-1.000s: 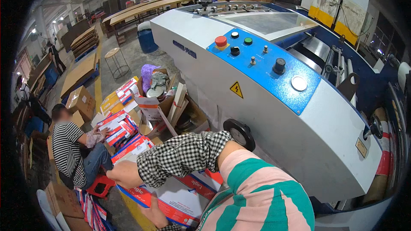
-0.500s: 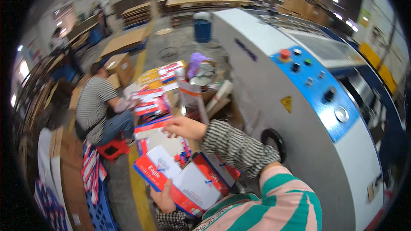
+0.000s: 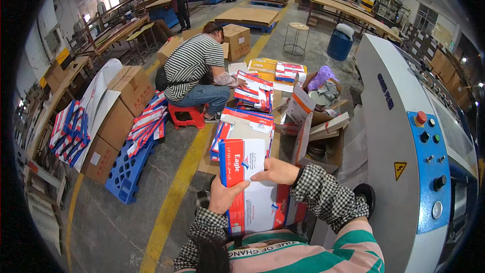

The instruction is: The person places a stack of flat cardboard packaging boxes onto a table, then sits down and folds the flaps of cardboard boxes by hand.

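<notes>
Both hands hold a flat printed carton point(image 3: 237, 154) in red, white and blue, tilted in front of me. My left hand point(image 3: 226, 194) grips its lower left side with the thumb on the front. On its right side, my right hand point(image 3: 279, 172) is closed with the thumb pressed on the white panel; the fingers behind are hidden. More printed card of the same colours point(image 3: 257, 212) lies below, over my lap; whether it is a separate carton I cannot tell. Just beyond is a stack of similar flat cartons point(image 3: 255, 117) with a plain grey-beige sheet point(image 3: 246, 131) on it.
A co-worker point(image 3: 194, 63) sits on a red stool point(image 3: 187, 116), one hand on another carton pile point(image 3: 255, 91). An open box of scraps point(image 3: 323, 139) stands right of the stacks. A machine with a blue control panel point(image 3: 429, 172) flanks my right; a blue pallet point(image 3: 129, 172) lies left.
My view has swung left. My right hand has come back from the stack beyond onto the carton, which my left hand still holds and which now stands more upright.
</notes>
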Motion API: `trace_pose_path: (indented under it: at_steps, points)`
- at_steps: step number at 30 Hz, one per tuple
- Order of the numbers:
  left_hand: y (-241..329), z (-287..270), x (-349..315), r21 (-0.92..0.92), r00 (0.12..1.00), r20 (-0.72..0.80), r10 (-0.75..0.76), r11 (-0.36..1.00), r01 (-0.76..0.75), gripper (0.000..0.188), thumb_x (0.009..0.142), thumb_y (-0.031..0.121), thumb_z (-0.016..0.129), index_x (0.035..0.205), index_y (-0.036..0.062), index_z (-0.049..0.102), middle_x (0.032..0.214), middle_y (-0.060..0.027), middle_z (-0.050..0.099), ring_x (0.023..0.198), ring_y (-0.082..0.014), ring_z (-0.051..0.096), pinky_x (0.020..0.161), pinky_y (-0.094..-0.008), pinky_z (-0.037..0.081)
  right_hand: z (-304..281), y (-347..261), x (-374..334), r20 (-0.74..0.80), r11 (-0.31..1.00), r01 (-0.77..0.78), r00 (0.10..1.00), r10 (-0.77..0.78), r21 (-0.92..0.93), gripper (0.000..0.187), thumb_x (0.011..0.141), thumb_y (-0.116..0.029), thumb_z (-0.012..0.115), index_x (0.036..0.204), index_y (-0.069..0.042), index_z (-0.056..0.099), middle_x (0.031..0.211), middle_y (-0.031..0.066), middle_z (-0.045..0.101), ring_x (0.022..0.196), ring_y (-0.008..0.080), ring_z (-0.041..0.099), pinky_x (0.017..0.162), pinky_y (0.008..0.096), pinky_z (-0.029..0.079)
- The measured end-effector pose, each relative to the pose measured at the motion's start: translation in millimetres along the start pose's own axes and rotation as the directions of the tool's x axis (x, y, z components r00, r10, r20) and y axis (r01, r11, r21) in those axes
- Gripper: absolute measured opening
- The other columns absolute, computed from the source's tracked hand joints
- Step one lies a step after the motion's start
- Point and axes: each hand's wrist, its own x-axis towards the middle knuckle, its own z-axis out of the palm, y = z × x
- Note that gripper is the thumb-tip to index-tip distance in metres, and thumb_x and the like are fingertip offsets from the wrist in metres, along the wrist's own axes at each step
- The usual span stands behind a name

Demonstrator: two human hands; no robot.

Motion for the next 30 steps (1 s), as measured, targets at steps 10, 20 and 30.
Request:
trace_pose_path:
  at_steps: [10, 20, 30]
  points:
    - [-30.3, 0.3, 6.0, 0.078, 0.966, -0.257, 0.017, 0.997, 0.003, 0.032, 0.068, 0.009, 0.075, 0.094, -0.0024, 0.06, 0.087, -0.0105, 0.066, 0.077, -0.0137, 0.063, 0.069, -0.0283, 0.049, 18.0, -11.2, 13.1, -0.261, 0.953, -0.1, 0.965, 0.023, -0.287, 0.027, 0.077, -0.009, 0.061, 0.099, 0.006, 0.058, 0.093, 0.0192, 0.064, 0.086, 0.0226, 0.061, 0.077, 0.0338, 0.047]
    - [-11.1, 34.6, -43.0, -0.31, 0.943, -0.289, -0.167, 0.948, 0.073, 0.033, 0.082, 0.012, 0.063, 0.11, -0.0008, 0.052, 0.104, -0.0071, 0.059, 0.092, -0.0129, 0.056, 0.08, -0.0284, 0.045, -5.7, -70.2, 19.3, 0.122, 0.637, 0.003, 0.982, 0.143, -0.771, 0.041, 0.076, -0.031, 0.064, 0.09, 0.007, 0.06, 0.082, 0.024, 0.061, 0.075, 0.0318, 0.061, 0.067, 0.0386, 0.046]
    - [-85.7, -6.9, -137.0, -0.618, 0.632, 0.392, -0.668, 0.317, 0.719, 0.038, 0.091, 0.026, 0.047, 0.122, 0.0066, 0.04, 0.122, -0.0103, 0.049, 0.115, -0.024, 0.046, 0.098, -0.0411, 0.037, 77.0, 52.7, 58.1, 0.448, 0.566, 0.106, 0.735, 0.508, -0.817, 0.053, 0.068, -0.046, 0.065, 0.093, 0.001, 0.063, 0.089, 0.0189, 0.062, 0.082, 0.0311, 0.059, 0.07, 0.0385, 0.047]
